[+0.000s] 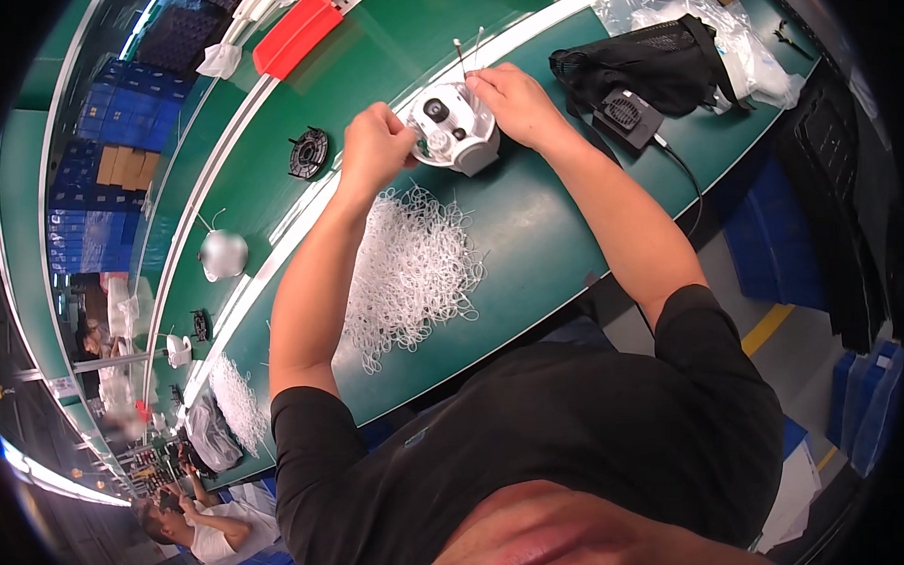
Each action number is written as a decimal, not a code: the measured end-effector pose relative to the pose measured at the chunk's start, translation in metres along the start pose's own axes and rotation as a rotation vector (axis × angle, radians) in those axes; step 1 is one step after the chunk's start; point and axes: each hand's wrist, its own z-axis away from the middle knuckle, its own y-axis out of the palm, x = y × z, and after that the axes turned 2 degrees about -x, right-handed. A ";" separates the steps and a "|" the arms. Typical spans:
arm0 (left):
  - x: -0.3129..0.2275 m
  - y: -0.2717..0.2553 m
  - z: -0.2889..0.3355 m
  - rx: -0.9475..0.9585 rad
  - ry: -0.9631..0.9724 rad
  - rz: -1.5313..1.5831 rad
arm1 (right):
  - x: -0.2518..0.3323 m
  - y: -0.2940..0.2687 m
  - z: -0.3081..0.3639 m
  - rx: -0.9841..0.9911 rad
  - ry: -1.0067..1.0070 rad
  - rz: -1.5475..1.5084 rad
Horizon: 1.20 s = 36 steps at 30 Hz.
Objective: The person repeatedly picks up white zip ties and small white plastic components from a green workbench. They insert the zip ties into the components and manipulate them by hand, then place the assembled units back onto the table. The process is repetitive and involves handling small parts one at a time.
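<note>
A white security camera [461, 131] with dark round lenses and thin antennas sits on the green workbench in front of me. My left hand [375, 144] is closed at its left edge, thumb and fingers pinched together against the rim. My right hand [510, 103] grips the upper right of the housing, near the base of an antenna. Whether a thin loop is caught under either set of fingertips is too small to tell. Right below the camera, a loose heap of thin white rings [412, 269] spreads over the bench.
Beyond a white rail lie a black round bracket [309, 153], another white unit [223, 256] and a red bin [297, 34]. To the right are a black mesh bag [639, 67] and a small black fan [627, 117] with a cable. Another person [207, 525] works farther down at left.
</note>
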 end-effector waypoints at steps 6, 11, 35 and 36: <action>-0.017 0.006 0.018 0.109 -0.038 0.031 | 0.001 -0.008 -0.008 0.025 0.114 -0.125; -0.013 -0.007 0.019 0.195 -0.087 0.108 | 0.011 -0.017 -0.018 0.143 0.126 -0.409; -0.015 0.021 -0.028 -0.012 0.030 0.592 | 0.010 -0.002 -0.023 0.178 -0.153 -0.082; -0.014 0.021 -0.029 -0.004 0.042 0.563 | 0.011 -0.003 -0.023 0.188 -0.158 -0.061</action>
